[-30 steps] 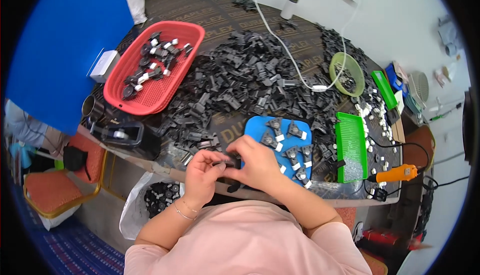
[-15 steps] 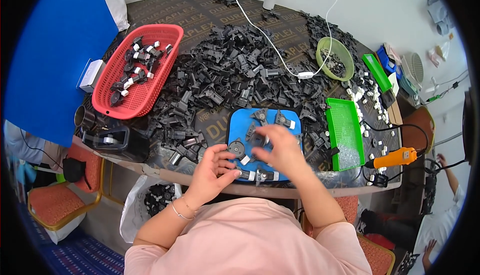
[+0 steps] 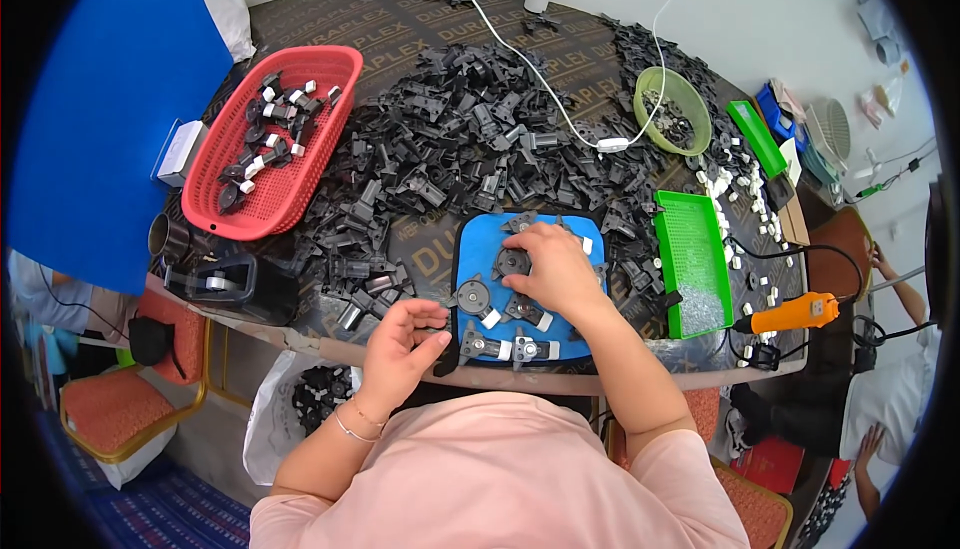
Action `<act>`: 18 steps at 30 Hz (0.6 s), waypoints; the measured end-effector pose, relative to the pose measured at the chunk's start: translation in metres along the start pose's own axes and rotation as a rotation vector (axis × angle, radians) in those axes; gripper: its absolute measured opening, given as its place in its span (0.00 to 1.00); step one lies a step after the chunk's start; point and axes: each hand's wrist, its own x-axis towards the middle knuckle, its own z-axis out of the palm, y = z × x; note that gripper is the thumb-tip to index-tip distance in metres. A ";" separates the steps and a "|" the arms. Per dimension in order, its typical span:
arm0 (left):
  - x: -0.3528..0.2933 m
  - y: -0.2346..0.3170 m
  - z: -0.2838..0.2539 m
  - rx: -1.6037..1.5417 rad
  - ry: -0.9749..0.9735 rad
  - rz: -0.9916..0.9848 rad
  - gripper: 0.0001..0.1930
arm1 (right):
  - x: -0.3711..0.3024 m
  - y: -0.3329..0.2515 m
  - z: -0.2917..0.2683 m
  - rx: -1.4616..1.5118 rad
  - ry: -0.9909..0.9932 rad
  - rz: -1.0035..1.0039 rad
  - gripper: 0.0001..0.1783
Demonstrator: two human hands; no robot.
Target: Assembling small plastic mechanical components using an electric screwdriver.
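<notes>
A blue mat (image 3: 585, 294) lies near the table's front edge with several black plastic assemblies on it, some with white ends. My right hand (image 3: 556, 267) reaches over the mat, its fingers closed around the edge of a round black disc (image 3: 511, 263). Another round black disc (image 3: 473, 297) with a white end sits left of it. Two assemblies, one of them a black assembly with a white end (image 3: 532, 350), lie along the mat's front. Just off the mat's left edge, my left hand (image 3: 402, 341) is held with fingers apart and nothing in it.
A large pile of black plastic parts (image 3: 450, 139) spreads behind the mat. At left stand a red basket (image 3: 325, 129) and a black tape dispenser (image 3: 255, 289). To the right are a green tray (image 3: 690, 249), an orange electric screwdriver (image 3: 795, 313), a yellow-green bowl (image 3: 690, 94) and small white pieces (image 3: 740, 199).
My left hand has drawn back leftward from the mat's front. My right hand has shifted slightly up and left, and now grips the round disc, which was blurred under it before.
</notes>
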 end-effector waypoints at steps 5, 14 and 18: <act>0.004 0.000 0.003 -0.016 0.002 -0.009 0.17 | 0.003 -0.003 -0.005 0.019 -0.049 0.025 0.25; 0.004 -0.002 0.002 -0.044 0.015 0.006 0.16 | 0.006 -0.002 -0.001 0.036 -0.098 0.042 0.25; 0.004 -0.003 0.003 -0.062 0.005 0.004 0.16 | 0.006 -0.002 -0.004 0.035 -0.128 0.052 0.26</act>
